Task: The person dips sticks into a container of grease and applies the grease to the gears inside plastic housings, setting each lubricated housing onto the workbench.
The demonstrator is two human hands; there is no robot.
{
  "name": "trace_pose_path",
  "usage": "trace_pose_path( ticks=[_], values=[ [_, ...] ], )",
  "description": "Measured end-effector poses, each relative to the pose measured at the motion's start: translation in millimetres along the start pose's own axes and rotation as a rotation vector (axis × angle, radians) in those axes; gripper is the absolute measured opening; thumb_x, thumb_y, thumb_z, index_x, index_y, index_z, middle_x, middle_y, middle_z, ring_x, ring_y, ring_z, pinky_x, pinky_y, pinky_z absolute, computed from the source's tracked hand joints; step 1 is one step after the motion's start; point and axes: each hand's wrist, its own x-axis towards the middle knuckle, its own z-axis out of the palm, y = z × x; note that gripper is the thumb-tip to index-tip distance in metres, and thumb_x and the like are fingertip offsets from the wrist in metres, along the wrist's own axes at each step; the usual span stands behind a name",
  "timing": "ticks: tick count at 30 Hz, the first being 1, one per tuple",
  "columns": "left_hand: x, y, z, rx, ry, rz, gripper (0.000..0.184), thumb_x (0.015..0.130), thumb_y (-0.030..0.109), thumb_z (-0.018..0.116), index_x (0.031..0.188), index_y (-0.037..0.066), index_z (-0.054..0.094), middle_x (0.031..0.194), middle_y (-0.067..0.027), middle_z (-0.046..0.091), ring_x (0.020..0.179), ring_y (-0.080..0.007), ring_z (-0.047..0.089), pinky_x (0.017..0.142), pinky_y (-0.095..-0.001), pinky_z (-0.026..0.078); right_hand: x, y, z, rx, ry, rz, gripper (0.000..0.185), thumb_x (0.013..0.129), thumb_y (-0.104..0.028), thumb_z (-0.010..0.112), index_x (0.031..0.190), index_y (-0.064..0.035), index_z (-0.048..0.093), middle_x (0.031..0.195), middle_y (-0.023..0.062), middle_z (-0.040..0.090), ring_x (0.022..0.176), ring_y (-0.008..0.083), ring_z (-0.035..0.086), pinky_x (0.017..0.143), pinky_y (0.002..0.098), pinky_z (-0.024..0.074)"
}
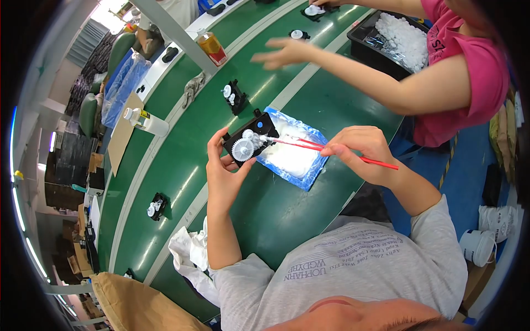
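Left hand (225, 177): gripping black housing (251, 126) edgewise, seemingly keeping white gears (243, 149) accessible; right hand (363, 151): pinching red stick (313, 145).

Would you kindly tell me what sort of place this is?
Probably a factory assembly line: black units with white gears sit spaced along a long green conveyor-like surface, and a black bin holds heaped white pieces.

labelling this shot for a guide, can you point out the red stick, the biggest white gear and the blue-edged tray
Red stick (381, 163): head view, on its rear length.
Biggest white gear (243, 149): head view, near its hub.
Blue-edged tray (307, 183): head view, on its rim.
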Motion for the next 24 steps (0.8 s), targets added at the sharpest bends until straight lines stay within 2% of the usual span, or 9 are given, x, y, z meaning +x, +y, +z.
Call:
trace_pose_path(
  ticks=[2, 5, 8, 9, 12, 13, 19, 24],
  values=[
    [0, -2, -1, 0.086, -0.027, -0.024, 0.079, 0.069, -0.007, 0.078, 0.137, 0.01, 0.04, 0.117, -0.0133, 0.054, 0.086, -0.0146, 0.068, 0.063, -0.0204, 0.055, 3, -4, -1, -0.007, -0.025, -0.073, 0.012, 0.089, -0.009, 0.063, 0.085, -0.0012, 0.071, 0.078, 0.0118, 0.069, 0.066, 0.0248, 0.065, 0.06, 0.034, 0.05],
    [0, -3, 0, 0.105, -0.054, -0.024, 0.08, 0.068, -0.008, 0.079, 0.136, 0.009, 0.041, 0.117, -0.0128, 0.054, 0.084, -0.0132, 0.067, 0.062, -0.0196, 0.054, 10, -17, -5, -0.131, -0.123, -0.063, 0.018, 0.091, -0.008, 0.057, 0.084, -0.0012, 0.072, 0.079, 0.0115, 0.07, 0.069, 0.0245, 0.067, 0.064, 0.0325, 0.0523],
    [0, 0, -4, 0.025, -0.104, -0.023, 0.08, 0.067, -0.008, 0.079, 0.136, 0.009, 0.041, 0.118, -0.0127, 0.054, 0.084, -0.0136, 0.067, 0.063, -0.0201, 0.054, 27, -12, -16, 0.022, -0.052, 0.019, 0.021, 0.091, -0.015, 0.062, 0.079, -0.0007, 0.071, 0.071, 0.0108, 0.068, 0.063, 0.0185, 0.065, 0.058, 0.0308, 0.0502],
    [-1, 1, -5, -0.01, -0.125, -0.029, 0.081, 0.067, -0.009, 0.078, 0.136, 0.009, 0.04, 0.118, -0.0127, 0.054, 0.085, -0.0139, 0.067, 0.063, -0.0205, 0.054, 33, -13, -20, 0.074, -0.049, 0.141, 0.03, 0.094, -0.02, 0.06, 0.076, 0.0014, 0.071, 0.068, 0.0099, 0.068, 0.062, 0.0141, 0.065, 0.059, 0.0272, 0.0513],
    [-2, 3, -6, 0.007, -0.221, -0.031, 0.081, 0.069, -0.01, 0.076, 0.138, 0.008, 0.038, 0.132, -0.0223, 0.052, 0.097, -0.0229, 0.07, 0.076, -0.0289, 0.058, 56, -9, -22, 0.378, -0.015, 0.361, 0.038, 0.098, -0.023, 0.056, 0.073, 0.0022, 0.069, 0.068, 0.0084, 0.068, 0.06, 0.0142, 0.066, 0.058, 0.0241, 0.0515],
    [-3, 8, -3, 0.036, -0.196, -0.033, 0.082, 0.066, -0.01, 0.077, 0.137, 0.007, 0.039, 0.12, -0.0137, 0.055, 0.089, -0.0177, 0.069, 0.071, -0.0247, 0.057, 67, -8, -24, 0.395, -0.043, 0.344, 0.04, 0.099, -0.025, 0.055, 0.073, 0.0025, 0.069, 0.067, 0.0082, 0.068, 0.059, 0.0134, 0.065, 0.057, 0.023, 0.0511],
    [-6, 10, -7, 0.089, -0.206, -0.027, 0.081, 0.067, -0.009, 0.077, 0.137, 0.006, 0.038, 0.118, -0.0149, 0.056, 0.091, -0.019, 0.069, 0.072, -0.0252, 0.058, 109, -4, -33, 0.345, -0.096, 0.285, 0.05, 0.1, -0.034, 0.052, 0.07, 0.0024, 0.069, 0.058, 0.0066, 0.063, 0.053, 0.0105, 0.062, 0.052, 0.0205, 0.0484],
    [-3, 8, -7, -0.055, -0.184, -0.051, 0.081, 0.068, -0.009, 0.077, 0.137, 0.005, 0.038, 0.118, -0.0155, 0.056, 0.092, -0.0199, 0.069, 0.072, -0.025, 0.058, 100, -8, -39, 0.365, -0.093, 0.316, 0.049, 0.1, -0.034, 0.053, 0.072, 0.0036, 0.069, 0.062, 0.0079, 0.065, 0.055, 0.0099, 0.062, 0.055, 0.0217, 0.051]
  ],
)
